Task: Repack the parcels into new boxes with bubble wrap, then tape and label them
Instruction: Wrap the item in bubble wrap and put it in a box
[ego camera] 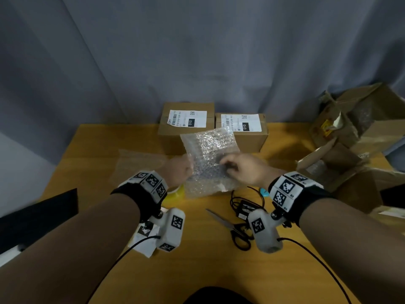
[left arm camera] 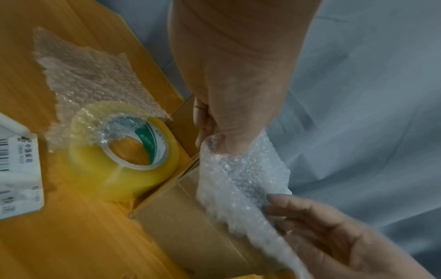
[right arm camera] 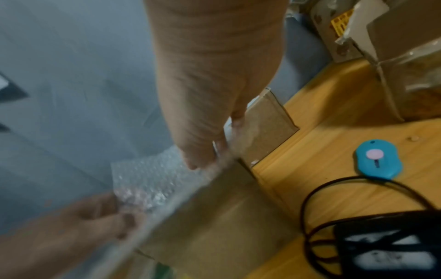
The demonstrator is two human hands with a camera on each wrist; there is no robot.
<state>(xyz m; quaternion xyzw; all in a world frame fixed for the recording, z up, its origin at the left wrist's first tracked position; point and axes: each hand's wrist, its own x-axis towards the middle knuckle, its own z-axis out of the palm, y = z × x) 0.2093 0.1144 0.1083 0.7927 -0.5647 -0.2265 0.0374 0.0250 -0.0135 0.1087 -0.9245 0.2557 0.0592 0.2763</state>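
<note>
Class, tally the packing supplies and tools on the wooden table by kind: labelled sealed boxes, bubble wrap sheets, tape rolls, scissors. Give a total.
Labelled sealed boxes: 2
Bubble wrap sheets: 2, one held in both hands, one lying flat
Tape rolls: 1
Scissors: 1
Total: 6

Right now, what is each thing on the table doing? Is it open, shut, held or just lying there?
bubble wrap sheet: held up by left hand and right hand
two labelled boxes: shut
tape roll: lying untouched
scissors: lying closed
torn old boxes: open
</note>
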